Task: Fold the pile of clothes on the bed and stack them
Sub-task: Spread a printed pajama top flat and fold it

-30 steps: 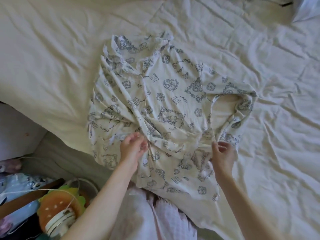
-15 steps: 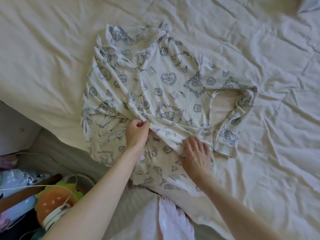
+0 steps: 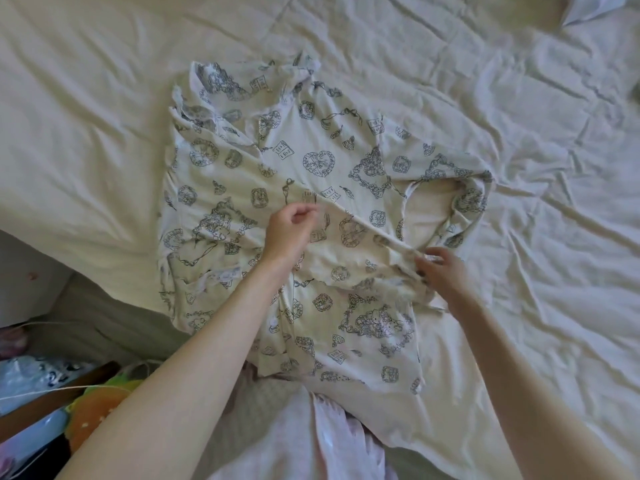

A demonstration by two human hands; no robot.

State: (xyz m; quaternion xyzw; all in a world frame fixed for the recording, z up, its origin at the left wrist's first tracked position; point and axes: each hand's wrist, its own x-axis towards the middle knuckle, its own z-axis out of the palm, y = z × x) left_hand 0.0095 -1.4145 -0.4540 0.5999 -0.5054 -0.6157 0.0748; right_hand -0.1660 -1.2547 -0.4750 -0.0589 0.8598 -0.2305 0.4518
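A white printed top (image 3: pixel 322 161) with grey line drawings lies spread on the cream bed sheet (image 3: pixel 86 116). Its neck opening sits at the right, and its near half is creased into a diagonal fold. My left hand (image 3: pixel 289 233) rests on the middle of the garment with fingers curled, pinching the fabric at the fold's left end. My right hand (image 3: pixel 440 271) pinches the bunched fabric at the fold's right end, just below the neck opening.
The bed's near edge runs along the lower left. Past it, on the floor, lie a bright orange and green soft thing (image 3: pixel 100 407), white cables and other clutter. A pale pink garment (image 3: pixel 304 434) shows at the bottom centre. A white cloth corner (image 3: pixel 581 12) lies top right.
Both hands moved up the garment from its near hem. They have raised a diagonal fold across its middle, and my right hand shifted right toward the neck opening.
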